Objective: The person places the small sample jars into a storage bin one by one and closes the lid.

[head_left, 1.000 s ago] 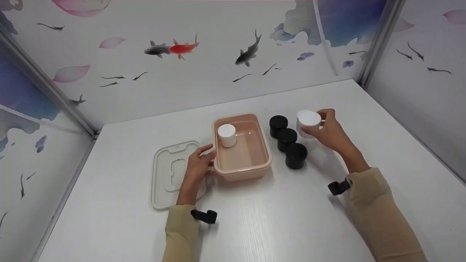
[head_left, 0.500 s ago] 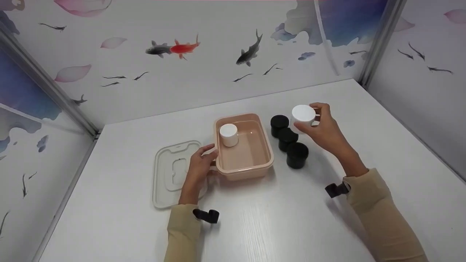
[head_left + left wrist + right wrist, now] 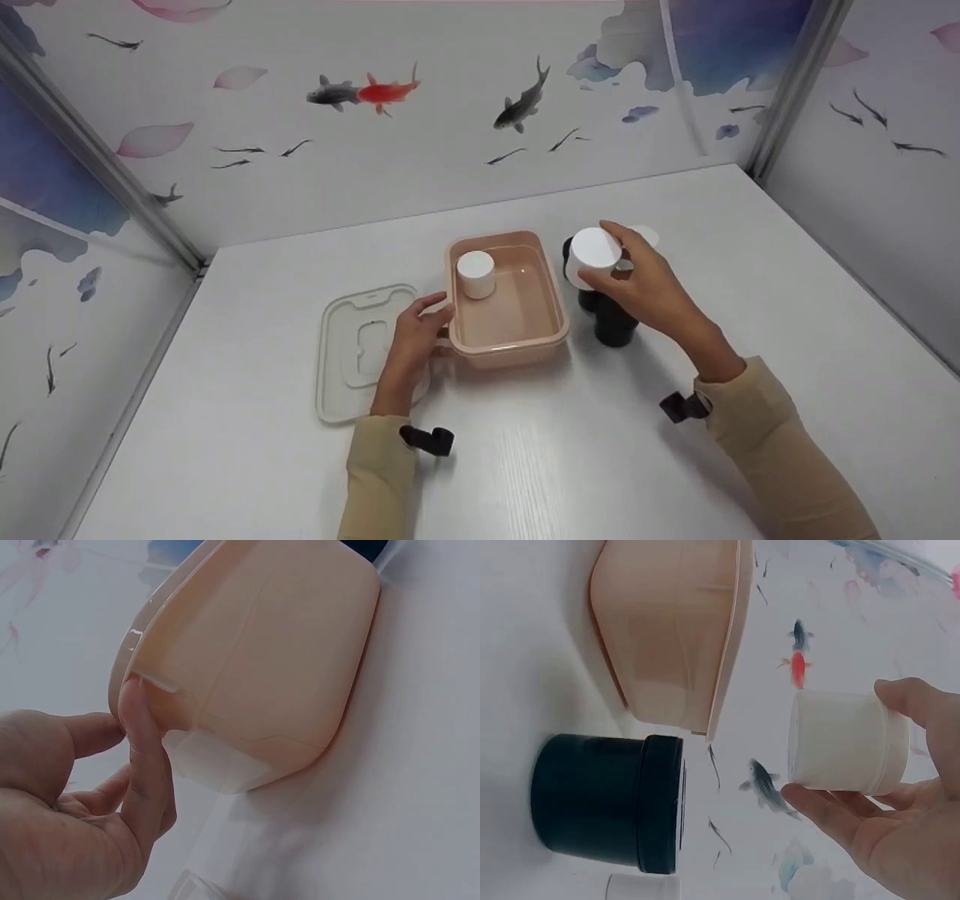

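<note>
My left hand (image 3: 416, 334) pinches the near-left rim of a pink plastic food box (image 3: 510, 322); the left wrist view shows thumb and finger (image 3: 142, 727) at that rim. One white lidded jar (image 3: 476, 275) stands upright inside the box, toward its back left. My right hand (image 3: 652, 289) grips another white jar (image 3: 595, 255) between thumb and fingers, raised off the table to the right of the box. In the right wrist view this jar (image 3: 840, 742) looks translucent below its lid. Under the hand stand black jars (image 3: 616, 326), partly hidden by it.
A pale grey box lid (image 3: 337, 375) lies flat left of the box, partly beneath my left forearm. Behind my right hand shows the top of a further white jar (image 3: 645, 236). Patterned wall panels (image 3: 420, 165) bound the white table (image 3: 510, 465) at the back and sides.
My right hand has lifted the white jar and carried it left over the black jars, toward the box. The white jar behind has come into sight. My left hand keeps its hold.
</note>
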### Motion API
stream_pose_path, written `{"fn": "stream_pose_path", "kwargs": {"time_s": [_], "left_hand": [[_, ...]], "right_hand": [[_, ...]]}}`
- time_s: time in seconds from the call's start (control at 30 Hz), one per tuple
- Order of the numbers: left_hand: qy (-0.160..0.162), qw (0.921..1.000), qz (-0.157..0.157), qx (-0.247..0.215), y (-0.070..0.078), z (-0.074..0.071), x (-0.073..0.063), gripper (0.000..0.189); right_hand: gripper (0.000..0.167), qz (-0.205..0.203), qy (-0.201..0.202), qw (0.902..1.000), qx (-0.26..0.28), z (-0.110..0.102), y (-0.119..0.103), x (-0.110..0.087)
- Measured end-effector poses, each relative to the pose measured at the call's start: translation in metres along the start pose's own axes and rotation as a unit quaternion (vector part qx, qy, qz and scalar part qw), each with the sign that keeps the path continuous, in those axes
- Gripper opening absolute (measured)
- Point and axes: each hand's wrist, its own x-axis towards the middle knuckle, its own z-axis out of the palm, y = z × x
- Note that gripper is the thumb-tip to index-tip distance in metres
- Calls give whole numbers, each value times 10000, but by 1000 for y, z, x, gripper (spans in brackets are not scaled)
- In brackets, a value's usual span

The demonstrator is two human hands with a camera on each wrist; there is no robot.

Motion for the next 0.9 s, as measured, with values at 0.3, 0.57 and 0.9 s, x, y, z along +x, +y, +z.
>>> {"fn": "stream_pose_path", "kwargs": {"time_s": [0.3, 0.57, 0.9], "left_hand": [[-23, 10000, -19, 22, 1, 0, 1, 46], [-23, 10000, 5, -51, 2, -1, 1, 46], [-41, 10000, -43, -16, 0, 0, 3, 47]], "right_hand": [[68, -83, -391, 9977, 551, 14, -12, 6], [67, -238, -310, 9944, 981, 32, -19, 26], [70, 186, -627, 9967, 478, 53, -40, 52]]}}
